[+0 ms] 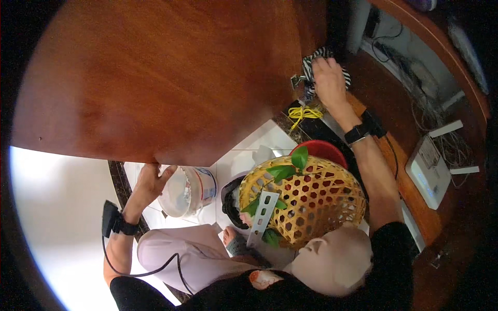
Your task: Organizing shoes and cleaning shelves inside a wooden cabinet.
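Observation:
A large brown wooden door (175,70) spans the upper left. My left hand (149,182) is at its lower edge, fingers curled behind or around that edge, thumb apart. My right hand (328,79) presses a black-and-white striped cloth (346,77) near the door's right edge, its fingertips bunched into the fabric. Beside the cloth a metal hinge (296,81) sticks out. Just below lies a coiled yellow cable (305,112). Both my wrists wear black straps with boxes and wires.
Below the door stand a white plastic bucket (186,194), a woven bamboo basket (319,194) with green leaves, a red basin (325,149) and a perforated white strip (263,217). A white router (430,171) and tangled cables (447,136) are at the right.

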Demonstrator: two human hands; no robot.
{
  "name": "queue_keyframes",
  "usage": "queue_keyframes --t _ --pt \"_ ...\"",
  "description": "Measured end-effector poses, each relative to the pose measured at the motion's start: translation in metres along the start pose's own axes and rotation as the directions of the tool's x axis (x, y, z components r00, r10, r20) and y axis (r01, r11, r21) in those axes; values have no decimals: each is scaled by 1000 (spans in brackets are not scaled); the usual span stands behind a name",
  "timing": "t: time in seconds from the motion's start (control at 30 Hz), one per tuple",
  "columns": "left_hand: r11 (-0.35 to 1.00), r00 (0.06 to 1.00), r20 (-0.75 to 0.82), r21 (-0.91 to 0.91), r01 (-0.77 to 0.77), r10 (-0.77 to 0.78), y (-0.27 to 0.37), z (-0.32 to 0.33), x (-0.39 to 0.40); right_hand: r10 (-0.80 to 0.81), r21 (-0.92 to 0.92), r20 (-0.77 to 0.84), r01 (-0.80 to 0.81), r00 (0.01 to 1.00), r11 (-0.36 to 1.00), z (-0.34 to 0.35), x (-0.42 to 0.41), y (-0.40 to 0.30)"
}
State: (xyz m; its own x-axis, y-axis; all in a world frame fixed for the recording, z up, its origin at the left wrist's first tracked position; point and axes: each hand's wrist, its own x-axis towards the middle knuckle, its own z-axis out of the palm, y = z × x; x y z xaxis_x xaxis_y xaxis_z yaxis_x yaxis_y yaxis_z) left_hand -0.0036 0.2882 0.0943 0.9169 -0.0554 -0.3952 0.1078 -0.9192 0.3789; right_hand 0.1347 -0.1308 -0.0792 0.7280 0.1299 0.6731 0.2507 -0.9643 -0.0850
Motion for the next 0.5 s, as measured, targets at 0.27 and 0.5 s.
queue_keyframes --t 0.27,0.5 --pt "788 998 -50 -614 -55 31 -41 10 21 10 354 175 -72 985 932 -26 -10 -5" --pt "797 999 -43 -602 -51 31 -41 4 15 350 619 293 -455 890 640 -41 -39 8"
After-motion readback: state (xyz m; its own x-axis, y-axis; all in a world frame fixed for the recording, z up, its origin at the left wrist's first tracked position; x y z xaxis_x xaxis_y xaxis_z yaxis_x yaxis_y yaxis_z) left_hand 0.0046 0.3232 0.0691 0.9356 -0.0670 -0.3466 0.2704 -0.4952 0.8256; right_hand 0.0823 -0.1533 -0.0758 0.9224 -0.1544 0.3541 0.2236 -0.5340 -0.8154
